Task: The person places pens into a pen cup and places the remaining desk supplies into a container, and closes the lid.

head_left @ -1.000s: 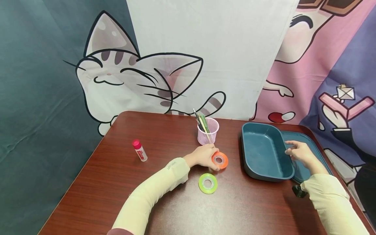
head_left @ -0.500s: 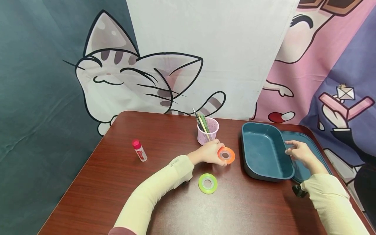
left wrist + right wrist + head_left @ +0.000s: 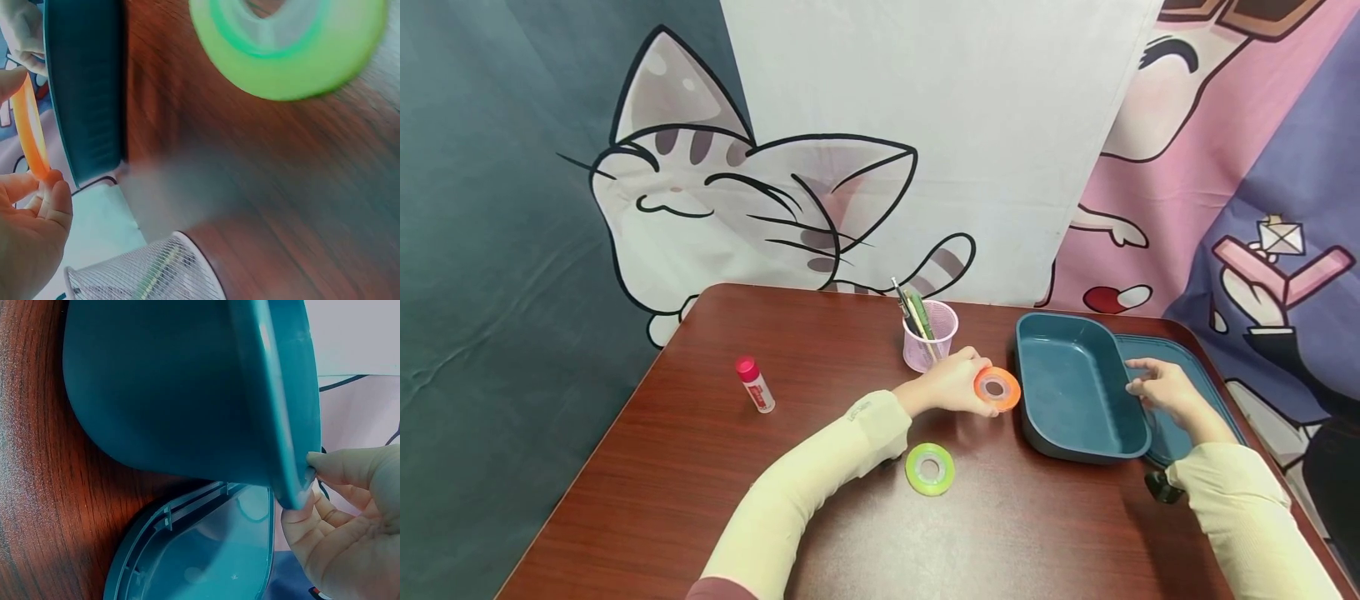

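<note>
Just left of the box [image 3: 1078,392], the orange tape [image 3: 1012,390] sits right of the left hand [image 3: 957,383], whose fingers pinch its edge; the right hand [image 3: 1172,390] pinches the box's right rim.

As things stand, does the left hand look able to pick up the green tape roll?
Probably not: the left hand grips the orange tape roll. Otherwise the way seems free, with nothing covering the green tape roll.

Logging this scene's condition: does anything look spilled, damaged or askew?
Nothing stands out. The pen cup is upright, the green tape lies flat, and the blue box shows no visible crack. The orange tape is off the table, held by the left hand.
</note>
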`<move>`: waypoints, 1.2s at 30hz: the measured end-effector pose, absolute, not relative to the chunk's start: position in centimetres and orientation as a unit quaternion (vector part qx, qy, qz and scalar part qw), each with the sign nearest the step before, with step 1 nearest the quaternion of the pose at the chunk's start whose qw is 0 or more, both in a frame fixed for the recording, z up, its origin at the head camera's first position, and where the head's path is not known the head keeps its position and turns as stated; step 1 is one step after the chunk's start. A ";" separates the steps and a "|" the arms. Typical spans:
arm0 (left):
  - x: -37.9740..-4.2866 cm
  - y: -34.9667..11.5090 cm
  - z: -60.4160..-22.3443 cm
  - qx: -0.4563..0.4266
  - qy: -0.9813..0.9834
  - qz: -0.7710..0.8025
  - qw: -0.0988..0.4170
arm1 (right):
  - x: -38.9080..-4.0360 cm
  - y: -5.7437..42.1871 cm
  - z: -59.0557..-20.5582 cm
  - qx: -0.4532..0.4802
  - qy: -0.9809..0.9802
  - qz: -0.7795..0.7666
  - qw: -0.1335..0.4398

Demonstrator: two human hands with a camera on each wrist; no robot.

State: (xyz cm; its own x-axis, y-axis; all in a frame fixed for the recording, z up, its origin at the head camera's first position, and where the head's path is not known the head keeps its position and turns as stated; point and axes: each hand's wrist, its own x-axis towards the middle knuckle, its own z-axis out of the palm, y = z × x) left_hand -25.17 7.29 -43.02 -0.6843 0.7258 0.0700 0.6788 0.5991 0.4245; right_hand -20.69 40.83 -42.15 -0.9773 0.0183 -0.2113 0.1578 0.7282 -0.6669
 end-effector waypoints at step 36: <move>-24.8 15.1 -42.2 0.411 0.904 0.111 0.042 | -20.7 40.8 -42.0 0.050 0.922 -0.373 0.095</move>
State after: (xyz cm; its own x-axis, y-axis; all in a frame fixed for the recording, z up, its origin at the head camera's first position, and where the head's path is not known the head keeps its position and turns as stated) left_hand -24.82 15.12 -42.17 -0.6593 0.7517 0.0153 0.7330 0.6381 0.2357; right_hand -20.69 40.84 -42.03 -0.9769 0.0212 -0.2124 0.1630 0.7168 -0.6780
